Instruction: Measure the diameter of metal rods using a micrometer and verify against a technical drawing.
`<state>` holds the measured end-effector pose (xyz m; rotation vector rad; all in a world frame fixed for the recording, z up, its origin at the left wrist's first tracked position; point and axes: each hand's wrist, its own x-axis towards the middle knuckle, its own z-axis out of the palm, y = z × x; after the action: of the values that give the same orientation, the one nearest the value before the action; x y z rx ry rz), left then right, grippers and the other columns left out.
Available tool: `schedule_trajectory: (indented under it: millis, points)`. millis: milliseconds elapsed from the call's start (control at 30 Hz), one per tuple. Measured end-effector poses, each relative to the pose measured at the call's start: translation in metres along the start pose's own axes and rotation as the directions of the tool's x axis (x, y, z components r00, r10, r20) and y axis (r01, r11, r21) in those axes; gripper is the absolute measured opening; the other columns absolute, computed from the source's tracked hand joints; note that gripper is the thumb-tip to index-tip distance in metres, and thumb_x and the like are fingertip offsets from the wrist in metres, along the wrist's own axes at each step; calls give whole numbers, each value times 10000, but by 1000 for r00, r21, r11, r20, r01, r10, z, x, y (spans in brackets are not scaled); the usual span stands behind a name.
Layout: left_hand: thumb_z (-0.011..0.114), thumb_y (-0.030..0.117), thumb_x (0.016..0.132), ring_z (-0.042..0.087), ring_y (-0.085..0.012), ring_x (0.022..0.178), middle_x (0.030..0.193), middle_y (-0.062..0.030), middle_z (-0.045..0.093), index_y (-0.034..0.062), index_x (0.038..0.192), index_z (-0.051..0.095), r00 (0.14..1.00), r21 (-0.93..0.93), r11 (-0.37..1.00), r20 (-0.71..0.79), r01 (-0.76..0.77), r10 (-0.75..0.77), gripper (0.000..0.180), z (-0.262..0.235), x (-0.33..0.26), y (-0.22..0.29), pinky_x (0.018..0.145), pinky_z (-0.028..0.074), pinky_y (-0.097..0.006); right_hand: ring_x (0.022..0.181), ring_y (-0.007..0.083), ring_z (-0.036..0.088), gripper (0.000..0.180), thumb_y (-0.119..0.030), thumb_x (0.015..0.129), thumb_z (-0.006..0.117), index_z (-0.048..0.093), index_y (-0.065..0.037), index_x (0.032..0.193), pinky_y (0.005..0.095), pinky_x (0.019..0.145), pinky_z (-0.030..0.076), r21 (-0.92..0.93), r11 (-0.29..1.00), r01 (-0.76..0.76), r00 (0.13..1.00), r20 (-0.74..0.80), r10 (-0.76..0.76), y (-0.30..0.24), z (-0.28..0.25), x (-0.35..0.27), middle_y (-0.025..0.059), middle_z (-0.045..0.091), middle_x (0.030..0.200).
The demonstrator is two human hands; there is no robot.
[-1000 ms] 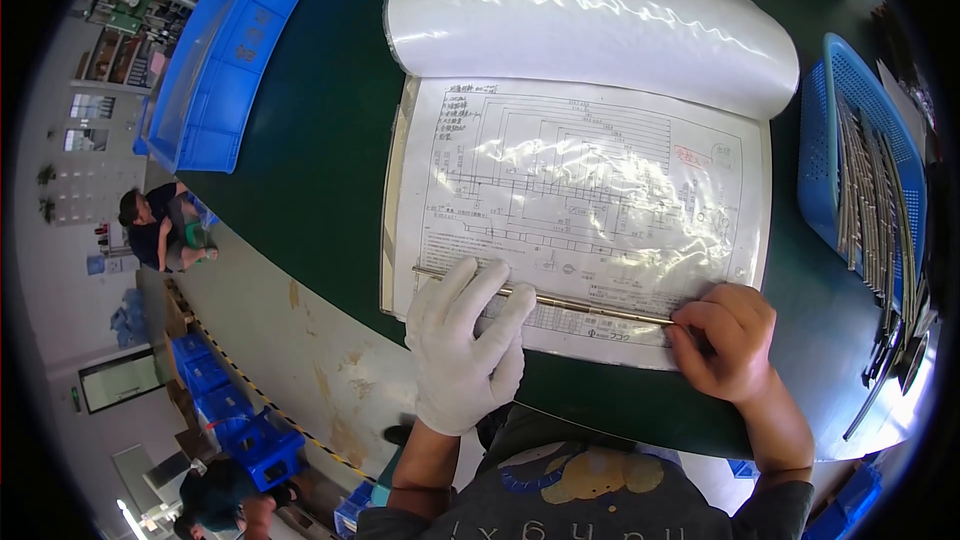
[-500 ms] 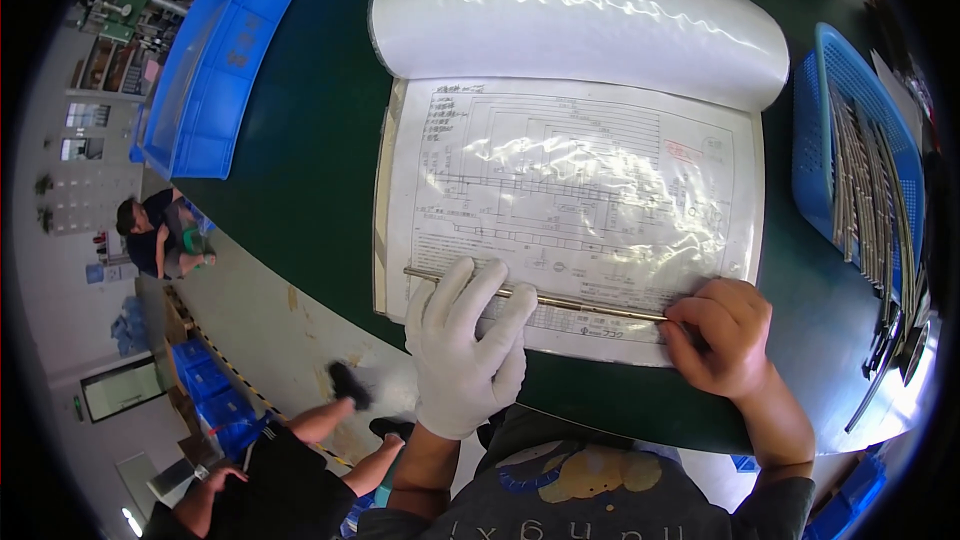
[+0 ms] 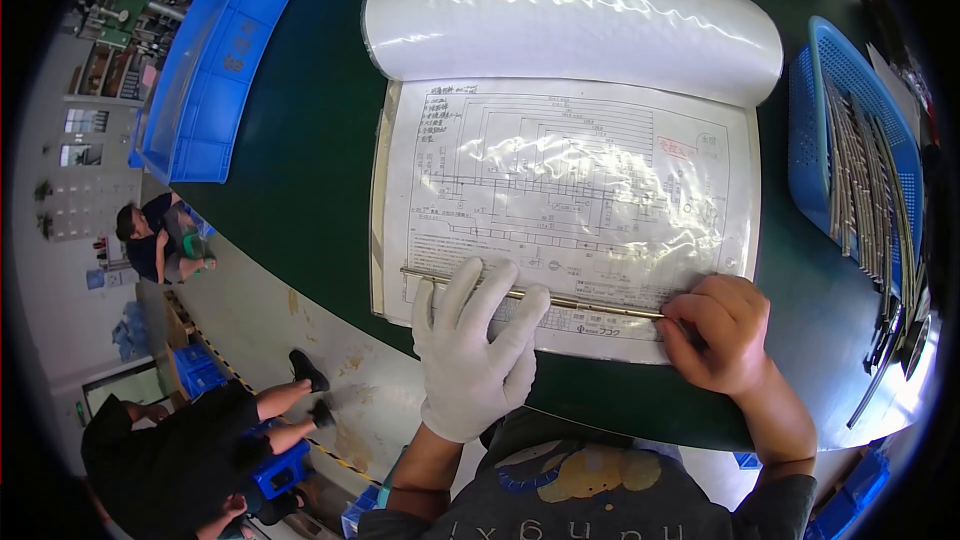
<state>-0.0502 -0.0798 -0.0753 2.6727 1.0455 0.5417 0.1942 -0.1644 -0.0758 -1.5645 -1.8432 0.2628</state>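
Note:
A thin metal rod [image 3: 560,298] lies across the lower part of a drawing sheet in a clear plastic sleeve [image 3: 570,190], which belongs to an open binder on the dark green table [image 3: 300,160]. My left hand [image 3: 475,350], in a white glove, lies flat with spread fingers over the rod's left half. My bare right hand [image 3: 720,330] pinches the rod's right end between its fingertips. The binder's turned pages [image 3: 570,15] curl back above the sheet.
A blue basket [image 3: 850,150] with several long metal rods stands at the right. A large blue bin [image 3: 215,60] sits at the table's far left. Below the table edge, a person sits on the floor at left and another person on a blue stool at lower left.
My hands and the rod have stayed put. A person in dark clothes has come into view on the floor at lower left.

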Motion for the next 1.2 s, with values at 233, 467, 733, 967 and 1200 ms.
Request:
schedule_trajectory:
  millis: [233, 467, 733, 967, 1200]
  points:
    - [642, 152, 703, 493, -332, 1135, 1221, -106, 550, 188, 1105, 669, 999, 11, 1000, 41, 12, -13, 405, 0, -2, 1, 902, 337, -561, 520, 233, 533, 174, -66, 640, 723, 605, -70, 768, 333, 466, 417, 0, 1000, 4, 1000, 3, -4, 1, -1, 0, 52, 528, 653]
    - [642, 155, 706, 488, -332, 1146, 1234, -101, 544, 193, 1105, 668, 999, 37, 999, 52, -2, 0, 402, 0, -2, 5, 905, 325, -590, 521, 233, 534, 170, -69, 644, 720, 604, -71, 769, 332, 469, 420, 2, 1000, 1, 1000, -3, -1, 1, 0, -1, 53, 530, 657]
    - [638, 170, 719, 478, -315, 1193, 1260, -69, 535, 231, 1119, 659, 996, -4, 999, 76, 48, -48, 405, 3, -4, 8, 987, 203, -695, 535, 246, 535, 168, -54, 636, 715, 604, -69, 761, 341, 493, 414, 6, 1000, -20, 1000, 5, 20, 1, 0, -3, 60, 563, 659]
    - [639, 178, 718, 476, -318, 1191, 1274, -72, 530, 229, 1137, 652, 995, -2, 1000, 95, 22, -22, 422, 2, -4, 9, 969, 230, -673, 526, 248, 530, 162, -54, 637, 715, 604, -66, 754, 340, 490, 412, 16, 999, -29, 1000, 7, 29, 1, -1, -3, 63, 557, 654]
    - [642, 187, 726, 469, -330, 1185, 1270, -91, 522, 216, 1142, 650, 992, 23, 999, 124, -24, 21, 418, 3, 0, 13, 925, 283, -662, 513, 225, 527, 162, -81, 665, 713, 602, -67, 783, 334, 461, 414, 17, 1000, 15, 1000, -16, -15, 3, 1, -2, 53, 526, 668]
